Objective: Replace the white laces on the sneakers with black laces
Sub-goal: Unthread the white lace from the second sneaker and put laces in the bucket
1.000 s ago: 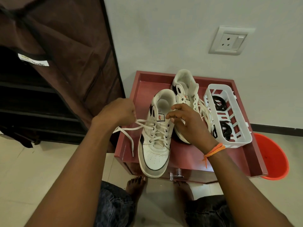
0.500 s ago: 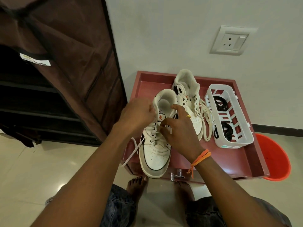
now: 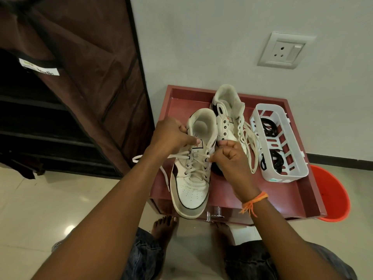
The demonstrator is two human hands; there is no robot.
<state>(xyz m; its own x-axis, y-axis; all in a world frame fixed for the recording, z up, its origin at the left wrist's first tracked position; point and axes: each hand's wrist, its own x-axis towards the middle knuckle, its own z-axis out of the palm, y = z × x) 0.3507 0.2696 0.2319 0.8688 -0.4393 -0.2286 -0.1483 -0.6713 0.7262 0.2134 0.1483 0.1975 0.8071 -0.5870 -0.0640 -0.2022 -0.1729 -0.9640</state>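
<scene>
The near sneaker (image 3: 191, 170) sat between both hands on the red surface (image 3: 282, 190). The left hand (image 3: 171, 134) gripped its collar, fingers curled; the right hand (image 3: 228, 154) pinched the white lace (image 3: 198, 158).

Two white leather sneakers (image 3: 191, 168) (image 3: 228, 118) sit on one dark-red wooden counter (image 3: 282, 190) beside one white slotted plastic basket (image 3: 298, 158) (black laces (image 3: 275, 161) coiled inside, number unclear); one orange plastic bucket (image 3: 331, 197) far right; two hands (image 3: 171, 134) (image 3: 230, 156).
</scene>
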